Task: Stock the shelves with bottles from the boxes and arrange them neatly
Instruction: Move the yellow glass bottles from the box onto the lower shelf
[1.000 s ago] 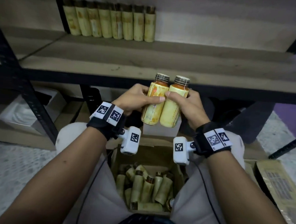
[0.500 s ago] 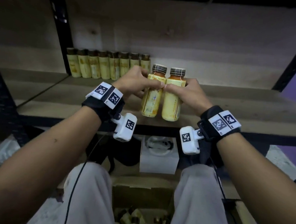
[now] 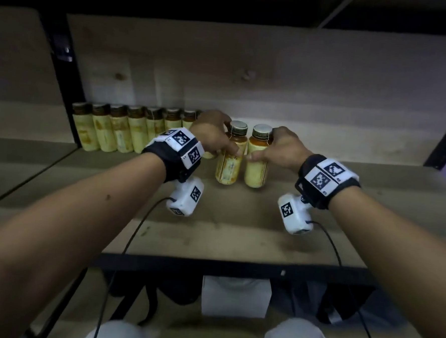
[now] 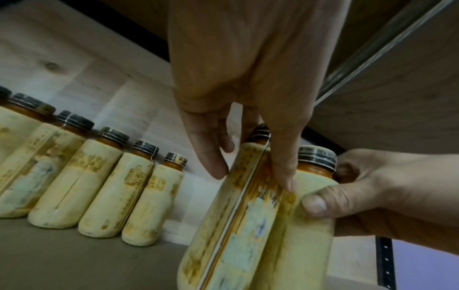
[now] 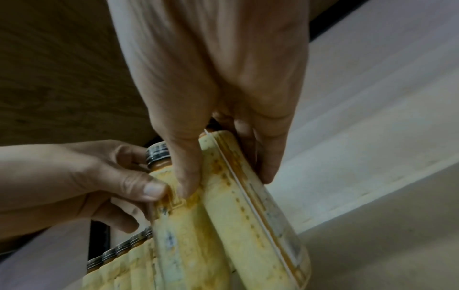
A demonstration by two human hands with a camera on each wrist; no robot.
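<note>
wooden shelf, both hands, left and right, each gripping 1 of 2 touching bottles, row of bottles just left

No text could be read: the yellow bottle labels were smeared and blurred, and the wristband tags bore only square-coded patterns.

Materials as I see them from the head view:
- shelf board: pale wood, matt, grain and knots showing.
- shelf frame: black metal, dull.
- bottles in my hands: amber glossy necks, ribbed dark metal-looking caps, yellow wrap labels, scuffed and stained.
- row of bottles: same worn labels.
- wrist straps: black cloth, white printed tags.
</note>
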